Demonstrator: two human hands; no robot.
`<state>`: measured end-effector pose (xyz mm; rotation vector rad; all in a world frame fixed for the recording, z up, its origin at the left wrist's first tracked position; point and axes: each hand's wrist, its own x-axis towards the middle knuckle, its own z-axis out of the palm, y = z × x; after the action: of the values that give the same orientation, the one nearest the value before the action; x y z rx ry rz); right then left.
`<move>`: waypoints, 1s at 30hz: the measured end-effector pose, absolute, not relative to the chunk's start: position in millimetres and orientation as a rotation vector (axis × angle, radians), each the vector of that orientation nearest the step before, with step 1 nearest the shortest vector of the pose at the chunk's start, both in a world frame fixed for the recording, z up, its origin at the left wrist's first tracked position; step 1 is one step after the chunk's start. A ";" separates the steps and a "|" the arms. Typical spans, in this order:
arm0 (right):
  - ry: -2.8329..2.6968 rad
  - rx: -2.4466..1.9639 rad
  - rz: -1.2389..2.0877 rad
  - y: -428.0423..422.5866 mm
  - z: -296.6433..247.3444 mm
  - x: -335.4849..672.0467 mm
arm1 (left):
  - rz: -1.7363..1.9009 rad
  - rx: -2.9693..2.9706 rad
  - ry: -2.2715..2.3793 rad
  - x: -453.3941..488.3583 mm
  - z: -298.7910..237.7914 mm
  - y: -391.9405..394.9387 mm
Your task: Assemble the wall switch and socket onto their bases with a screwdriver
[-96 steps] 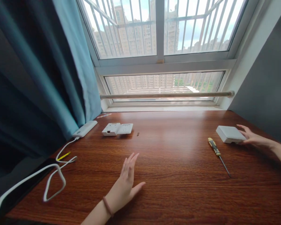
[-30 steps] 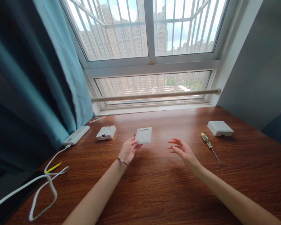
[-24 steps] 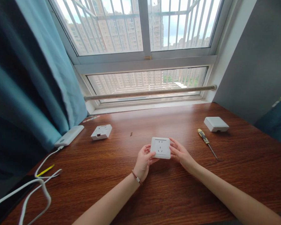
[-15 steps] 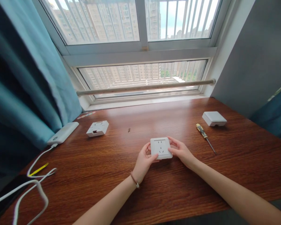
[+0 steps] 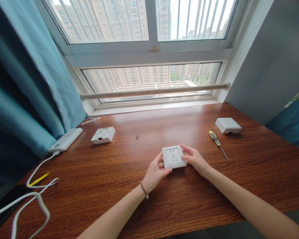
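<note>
Gripping socket w/ both: our L hand on left edge, R hand on right, face tilted twd us.

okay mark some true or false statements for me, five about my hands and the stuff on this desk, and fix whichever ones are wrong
1. The left hand and the right hand both hold the socket plate. True.
2. The right hand is gripping a tool. False: it is on the socket plate, and the screwdriver lies on the desk.
3. A white cable runs to the long white device near the blue curtain. True.
4. Both wrists are bare. False: the left one wears a brown bracelet.
5. The white box on the right stands apart from both hands. True.
</note>
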<state>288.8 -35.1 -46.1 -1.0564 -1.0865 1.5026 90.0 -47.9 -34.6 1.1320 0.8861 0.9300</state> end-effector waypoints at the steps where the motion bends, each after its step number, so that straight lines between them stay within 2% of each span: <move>1: -1.082 -1.068 1.512 -34.6 -45.6 289.1 | 0.929 1.134 0.889 90.1 -34.5 -47.4; 11: -1.144 -1.156 1.499 -31.0 -38.3 290.9 | 0.888 1.206 0.922 92.1 -31.4 -46.4; 18: -1.553 -1.104 1.108 -26.5 -40.8 301.1 | 0.912 1.181 0.872 91.7 -34.3 -46.9; 23: -1.931 -0.937 1.009 -32.3 -35.0 305.5 | 0.910 1.192 0.859 90.8 -36.4 -46.2; 30: -2.002 -1.019 0.867 -32.6 -37.9 304.6 | 0.904 1.206 0.842 90.2 -35.7 -46.7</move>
<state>304.6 -32.6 -37.9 -1.0193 -2.0021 0.8670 90.2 -46.7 -35.7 1.2061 0.8424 0.9040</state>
